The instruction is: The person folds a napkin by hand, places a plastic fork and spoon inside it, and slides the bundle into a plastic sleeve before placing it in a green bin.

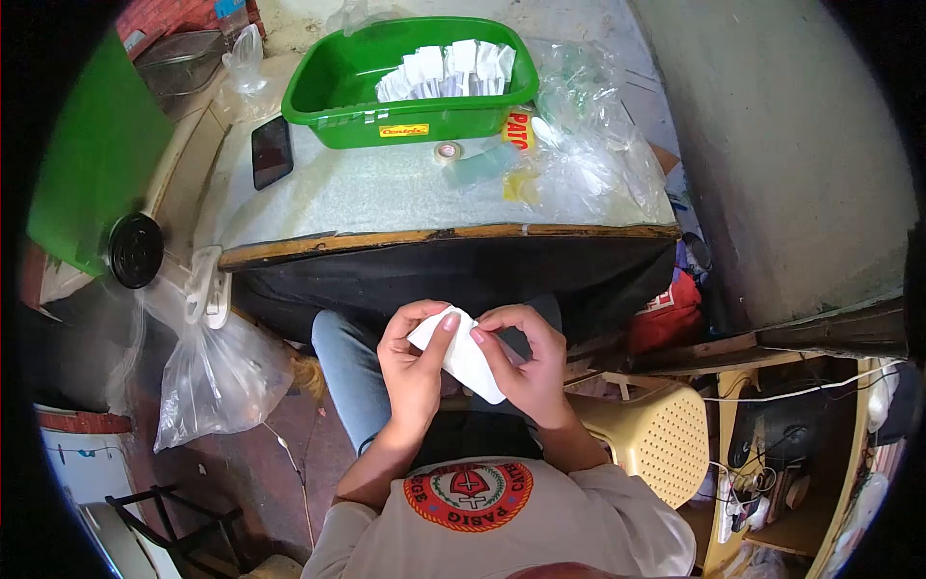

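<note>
Left hand and right hand pinch the white piece between thumbs and fingers, just nearer the wearer than the table; on that table sit the green basin, tape roll and phone.

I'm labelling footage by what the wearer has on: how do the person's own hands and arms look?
The left hand and right hand are ungloved, with no watch or bracelet visible. The forearms are bare up to loose, pale greyish sleeves, plain where they show.
</note>
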`<state>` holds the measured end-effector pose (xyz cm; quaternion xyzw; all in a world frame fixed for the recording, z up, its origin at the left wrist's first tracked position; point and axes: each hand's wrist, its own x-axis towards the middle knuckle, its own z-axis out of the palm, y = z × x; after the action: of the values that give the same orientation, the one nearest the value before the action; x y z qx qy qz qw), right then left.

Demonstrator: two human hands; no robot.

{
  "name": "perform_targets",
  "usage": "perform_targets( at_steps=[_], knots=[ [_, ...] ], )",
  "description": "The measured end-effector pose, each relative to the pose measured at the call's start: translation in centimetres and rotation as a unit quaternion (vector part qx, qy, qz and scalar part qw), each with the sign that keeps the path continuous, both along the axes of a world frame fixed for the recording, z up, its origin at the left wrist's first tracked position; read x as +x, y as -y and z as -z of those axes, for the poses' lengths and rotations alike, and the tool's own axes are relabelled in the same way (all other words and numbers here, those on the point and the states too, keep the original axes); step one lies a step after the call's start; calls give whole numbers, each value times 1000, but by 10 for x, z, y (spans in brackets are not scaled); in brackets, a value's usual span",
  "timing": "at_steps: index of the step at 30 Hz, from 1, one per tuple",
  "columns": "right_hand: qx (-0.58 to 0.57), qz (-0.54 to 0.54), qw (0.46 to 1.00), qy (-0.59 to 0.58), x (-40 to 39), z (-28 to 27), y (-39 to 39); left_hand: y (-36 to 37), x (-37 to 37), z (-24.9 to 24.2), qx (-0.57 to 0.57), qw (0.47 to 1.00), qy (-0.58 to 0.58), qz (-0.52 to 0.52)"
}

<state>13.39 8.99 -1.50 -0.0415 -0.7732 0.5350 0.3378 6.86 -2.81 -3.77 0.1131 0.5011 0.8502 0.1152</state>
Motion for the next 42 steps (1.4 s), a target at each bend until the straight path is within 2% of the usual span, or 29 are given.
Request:
perform_targets(
  at_steps=[5,8,10,11,13,16,21,24,31,33,40,42],
  knots=[
    [30,-14,999,-13,-1,-1,-5,7,-4,-6,-12,1000,-10,15],
    [98,-21,995,-6,0,-6,-13,10,-12,-11,-61,996,-32,64],
    [177,-11,984,-5,1,-9,-17,12,-16,-11,-117,981,-103,117],
    [176,-9,984,-4,3,-12,-17,13,-17,-11,-117,981,-102,119],
    [137,3,989,58,6,-17,-17,14,-18,-11,-113,981,-117,104],
    [71,-7,994,80,12,-17,-23,13,-17,-13,-94,989,-84,83],
    [-27,-1,997,68,23,3,-41,12,-19,-14,-63,993,-82,54],
    [-91,-45,993,58,28,-1,-43,11,-18,-16,-56,994,-82,41],
    [-79,-94,992,41,26,-6,-39,15,-20,-14,-82,992,-88,25],
    [-33,-102,993,45,26,-9,-37,15,-20,-14,-96,991,-94,17],
    [-40,-78,994,63,27,-9,-33,11,-19,-16,-110,987,-119,-21],
    [-25,-47,998,32,27,-8,-32,11,-19,-16,-111,985,-131,-29]
  ],
)
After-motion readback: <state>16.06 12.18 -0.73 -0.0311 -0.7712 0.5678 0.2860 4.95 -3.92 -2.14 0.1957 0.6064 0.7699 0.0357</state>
